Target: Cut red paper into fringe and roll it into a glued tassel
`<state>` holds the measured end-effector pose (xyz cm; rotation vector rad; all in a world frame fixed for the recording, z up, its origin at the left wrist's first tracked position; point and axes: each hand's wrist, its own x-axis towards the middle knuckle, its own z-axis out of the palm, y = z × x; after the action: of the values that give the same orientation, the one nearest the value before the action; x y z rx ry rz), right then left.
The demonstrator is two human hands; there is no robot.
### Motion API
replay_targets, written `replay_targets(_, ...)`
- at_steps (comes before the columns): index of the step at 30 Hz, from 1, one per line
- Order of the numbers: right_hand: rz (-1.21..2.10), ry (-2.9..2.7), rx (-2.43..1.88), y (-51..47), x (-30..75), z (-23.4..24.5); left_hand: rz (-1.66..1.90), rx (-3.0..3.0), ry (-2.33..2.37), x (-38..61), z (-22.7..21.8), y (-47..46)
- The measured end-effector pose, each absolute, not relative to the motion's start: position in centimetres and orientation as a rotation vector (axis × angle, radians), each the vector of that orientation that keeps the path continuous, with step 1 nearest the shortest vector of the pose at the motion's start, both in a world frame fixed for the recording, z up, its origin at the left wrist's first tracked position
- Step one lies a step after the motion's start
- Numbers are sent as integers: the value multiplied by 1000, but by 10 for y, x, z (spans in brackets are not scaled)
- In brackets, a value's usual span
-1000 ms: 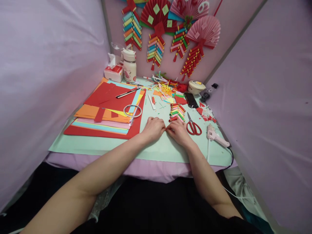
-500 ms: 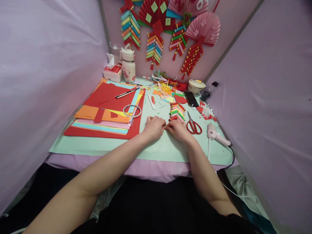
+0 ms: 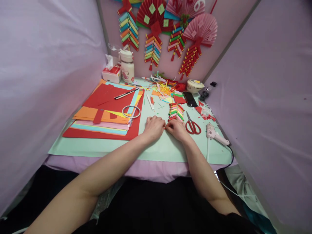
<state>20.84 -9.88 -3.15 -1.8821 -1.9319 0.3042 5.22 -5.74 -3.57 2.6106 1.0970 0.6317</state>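
Note:
My left hand [image 3: 154,127] and my right hand [image 3: 177,128] rest close together on the pale green mat [image 3: 102,146], fingers curled. Between their fingertips they pinch a small red paper piece [image 3: 166,127], mostly hidden. Just beyond my right hand lies a cluster of rolled coloured paper tubes [image 3: 176,111]. Red-handled scissors [image 3: 192,124] lie to the right of my right hand. A stack of coloured paper sheets [image 3: 107,112], red on top, lies left of my left hand with a tape ring [image 3: 131,111] on it.
A glue gun [image 3: 215,136] with its cord lies at the mat's right edge. Paper scraps, a phone [image 3: 190,99], a small bowl [image 3: 195,85], a bottle [image 3: 128,66] and a tissue box [image 3: 112,73] sit at the back. Paper fans and firecracker strings hang on the wall.
Both hands stay together on the small red piece, with only slight finger movement. The view has shifted a little.

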Motion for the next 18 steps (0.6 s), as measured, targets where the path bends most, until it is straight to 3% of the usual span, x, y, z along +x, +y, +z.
replay_targets(13,132,-2036,-1753,-106,205,-36,635,2539,1175,46,-34,-54)
replay_targets(18,39,-2042,-1780,-107,199,-35,801,2510,1187,40,-29,-53)
